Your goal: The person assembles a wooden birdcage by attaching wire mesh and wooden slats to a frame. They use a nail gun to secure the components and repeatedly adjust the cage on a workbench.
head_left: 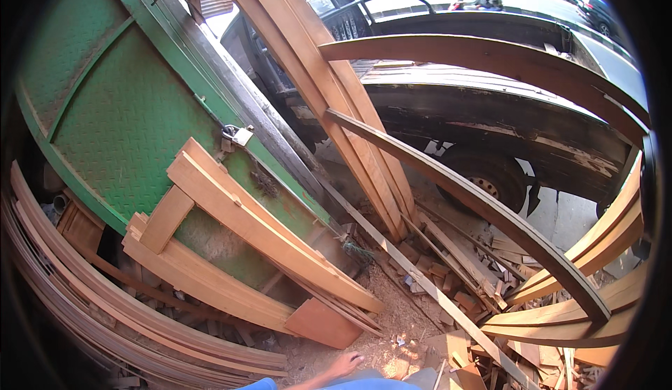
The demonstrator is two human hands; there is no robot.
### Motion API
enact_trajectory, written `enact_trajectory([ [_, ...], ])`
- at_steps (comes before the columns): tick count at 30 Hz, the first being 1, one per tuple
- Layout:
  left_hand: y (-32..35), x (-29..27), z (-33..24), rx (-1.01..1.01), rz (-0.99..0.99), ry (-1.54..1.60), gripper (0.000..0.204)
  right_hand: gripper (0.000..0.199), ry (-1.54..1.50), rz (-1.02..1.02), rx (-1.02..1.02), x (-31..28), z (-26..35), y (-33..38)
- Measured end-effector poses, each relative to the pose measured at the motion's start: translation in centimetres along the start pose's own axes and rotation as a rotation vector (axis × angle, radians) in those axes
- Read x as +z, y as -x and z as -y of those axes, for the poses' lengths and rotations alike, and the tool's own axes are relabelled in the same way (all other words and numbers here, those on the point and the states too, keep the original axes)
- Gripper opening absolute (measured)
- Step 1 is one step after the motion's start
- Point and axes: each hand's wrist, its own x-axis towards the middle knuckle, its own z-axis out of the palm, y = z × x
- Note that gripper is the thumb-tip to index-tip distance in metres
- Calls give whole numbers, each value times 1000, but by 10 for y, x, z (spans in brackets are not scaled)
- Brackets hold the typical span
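Note:
Only a small part of my left hand (344, 365) shows at the bottom edge, above a blue sleeve (260, 384). Its fingers look curled, and I cannot tell whether it holds anything. It hangs over sawdust-covered ground (395, 320), close to a flat reddish board (323, 323). Just left of it a light wooden frame (231, 211) leans against a green metal gate (126, 117). My right hand is out of view.
A padlock (238, 135) hangs on the gate. Long planks (336, 103) lean up toward a dark pickup truck (490, 117). Dark curved wooden beams (490, 211) arch across the right. Offcuts (462, 278) litter the ground; thin curved strips (105, 313) are stacked at left.

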Motion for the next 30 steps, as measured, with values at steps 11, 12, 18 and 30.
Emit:
enact_trajectory([
  [11, 87, 103, 158, -587, -196, 248, 46, 26, 148, 245, -418, -38, 142, 1],
  [12, 82, 119, 155, -644, -275, 479, 40, 26, 169, 283, -479, -43, 155, 3],
  [18, 90, 220, 85, -659, -758, 735, 33, 25, 349, 570, -776, -51, 231, 44],
  [30, 355, -29, -62, 413, -1739, 661, 30, 24, 875, 1173, -1159, 41, 236, 268],
])
